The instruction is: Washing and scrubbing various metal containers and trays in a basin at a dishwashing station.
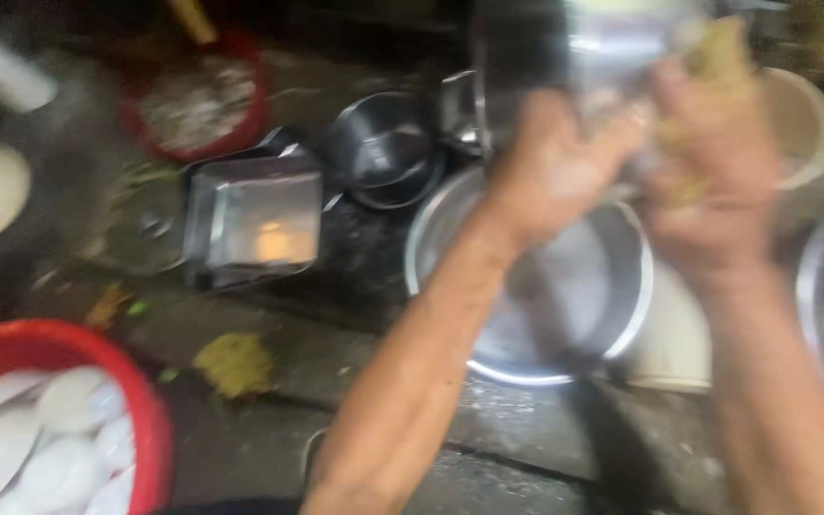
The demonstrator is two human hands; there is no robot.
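Wet, dark floor (pixel 355 372) carries a large steel basin (pixel 565 315) under the hands, a red tub (pixel 150 420) of white dishes at lower left, a square steel tray (pixel 259 219) and a small round pot (pixel 385 151). Raised above the basin, a steel vessel (pixel 612 48) is blurred, so its axis cannot be told. Left hand (pixel 555 172) curls around its underside, while right hand (pixel 717 181) presses a yellowish scrubber (pixel 722 62) against it.

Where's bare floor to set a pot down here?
Free: wet floor in front of the big steel basin, and between the red tub and the square tray, apart from a yellow scrap. Crowded: pots behind the left hand and right hand.
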